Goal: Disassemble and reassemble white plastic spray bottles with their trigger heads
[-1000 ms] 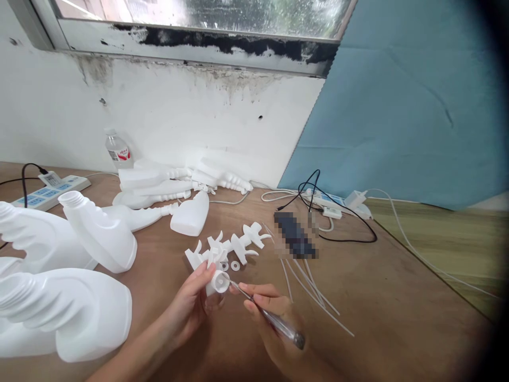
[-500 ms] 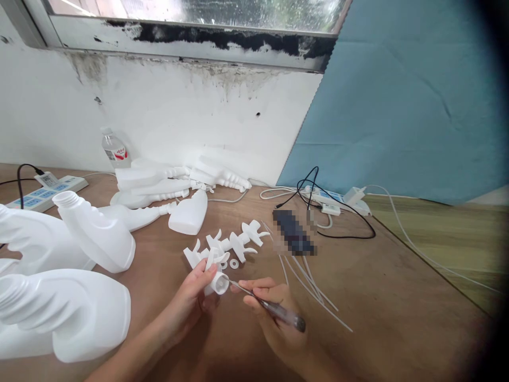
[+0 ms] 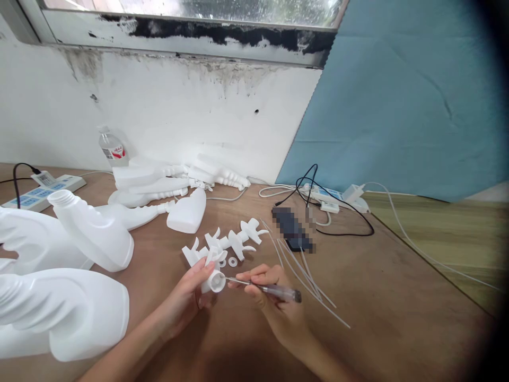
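no readable text, with blurred lettering [image 3: 118, 150] on the bottle label [image 3: 114, 153]

The nozzle [image 3: 217, 281] is smooth plastic, the screwdriver [image 3: 270, 289] metal-shafted with a glossy plastic handle [image 3: 287, 293], the desk [image 3: 382, 286] matt, wood-like.

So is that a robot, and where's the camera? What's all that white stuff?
No robot here! Those are a person's own two bare hands. The camera is worn on the person's head, looking forward and down, so you see almost what they see.

The left hand holds a white spray top, its round open end showing. The right hand holds a tool like a screwdriver, with its tip close to that opening.

On the brown table lie more spray tops, little white rings, thin tubes and big white bottles. One dark thing is blurred out.
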A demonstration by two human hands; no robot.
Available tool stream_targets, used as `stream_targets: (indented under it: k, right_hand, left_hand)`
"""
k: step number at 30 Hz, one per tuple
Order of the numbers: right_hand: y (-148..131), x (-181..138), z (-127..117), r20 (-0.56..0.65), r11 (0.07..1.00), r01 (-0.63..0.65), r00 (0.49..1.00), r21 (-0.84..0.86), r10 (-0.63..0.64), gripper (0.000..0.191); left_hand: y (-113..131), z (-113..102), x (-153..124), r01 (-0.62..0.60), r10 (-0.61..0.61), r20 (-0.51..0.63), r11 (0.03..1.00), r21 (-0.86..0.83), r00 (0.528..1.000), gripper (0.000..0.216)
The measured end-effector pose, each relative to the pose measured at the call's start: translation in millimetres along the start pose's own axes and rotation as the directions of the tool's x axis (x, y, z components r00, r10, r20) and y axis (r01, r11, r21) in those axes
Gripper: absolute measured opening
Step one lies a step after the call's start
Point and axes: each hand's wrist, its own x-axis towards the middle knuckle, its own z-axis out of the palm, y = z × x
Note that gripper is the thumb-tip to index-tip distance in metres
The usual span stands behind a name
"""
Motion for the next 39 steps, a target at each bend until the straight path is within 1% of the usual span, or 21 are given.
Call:
stream_targets:
  k: [2, 3, 7, 10, 12, 15, 19, 22, 25, 28, 31, 34, 37, 39]
  right_hand:
    - [-0.4, -0.4, -0.8, 0.023, 1.000, -0.023, 0.999, -0.012, 0.023, 0.015]
    - [-1.2, 0.3, -0.8, 0.023, 0.999, -0.043, 0.999, 0.019, 0.042, 0.013]
    - [-4.1, 6.9, 0.3, 0.003, 0.960, -0.155, 0.987, 0.235, 0.159, 0.006]
    - [-1.6, 10.1, 1.1, -0.008, 0.923, -0.196, 0.978, 0.331, 0.211, 0.008]
    - [1.6, 10.7, 1.7, -0.010, 0.896, -0.223, 0.969, 0.384, 0.246, 0.010]
    - [6.0, 11.2, 2.4, 0.015, 0.822, -0.308, 0.939, 0.479, 0.343, 0.015]
    - [11.8, 12.6, 1.9, 0.069, 0.699, -0.413, 0.883, 0.584, 0.464, 0.020]
    - [17.6, 13.3, 1.0, 0.112, 0.642, -0.449, 0.862, 0.622, 0.494, 0.021]
    - [23.0, 11.9, 1.1, 0.138, 0.593, -0.477, 0.840, 0.649, 0.524, 0.019]
    - [26.4, 8.3, 2.9, 0.167, 0.536, -0.511, 0.810, 0.672, 0.563, 0.017]
    - [28.2, 5.7, 4.5, 0.179, 0.486, -0.518, 0.792, 0.703, 0.584, 0.015]
    - [29.2, 7.4, 2.6, 0.161, 0.478, -0.504, 0.790, 0.720, 0.591, 0.015]
    - [28.4, 12.0, -2.3, 0.109, 0.533, -0.480, 0.805, 0.697, 0.583, 0.015]
    - [26.2, 14.9, -5.5, 0.077, 0.580, -0.460, 0.823, 0.673, 0.564, 0.016]
  left_hand:
    - [1.0, 1.3, -0.5, -0.017, 0.017, -0.007, 1.000, 0.022, 1.000, 0.025]
    - [1.5, 1.9, -0.9, -0.019, 0.020, -0.011, 0.999, 0.031, 1.000, 0.026]
    - [3.9, 2.3, -2.0, -0.014, 0.014, -0.003, 0.998, 0.064, 1.000, 0.027]
    - [6.2, 2.0, -2.7, -0.025, 0.024, 0.013, 0.997, 0.076, 1.000, 0.025]
    - [7.9, 2.3, -2.9, -0.050, 0.050, 0.000, 0.995, 0.092, 0.999, 0.025]
    - [10.5, 2.7, -2.5, -0.091, 0.093, -0.009, 0.988, 0.126, 0.996, 0.027]
    - [12.0, 2.8, -0.7, -0.101, 0.103, -0.016, 0.987, 0.129, 0.994, 0.028]
    - [10.8, 2.6, 1.3, -0.115, 0.120, -0.021, 0.980, 0.165, 0.993, 0.035]
    - [8.9, 2.7, 3.1, -0.158, 0.171, -0.036, 0.957, 0.243, 0.985, 0.045]
    - [7.1, 2.6, 3.8, -0.183, 0.199, -0.037, 0.949, 0.255, 0.979, 0.045]
    - [6.4, 1.9, 3.9, -0.174, 0.187, -0.038, 0.958, 0.227, 0.982, 0.043]
    - [9.2, 1.7, 2.3, -0.170, 0.203, -0.083, 0.940, 0.297, 0.976, 0.042]
    - [15.9, 3.4, -2.9, -0.233, 0.311, -0.138, 0.884, 0.404, 0.940, 0.040]
    - [19.6, 4.5, -7.5, -0.266, 0.370, -0.153, 0.848, 0.458, 0.916, 0.036]
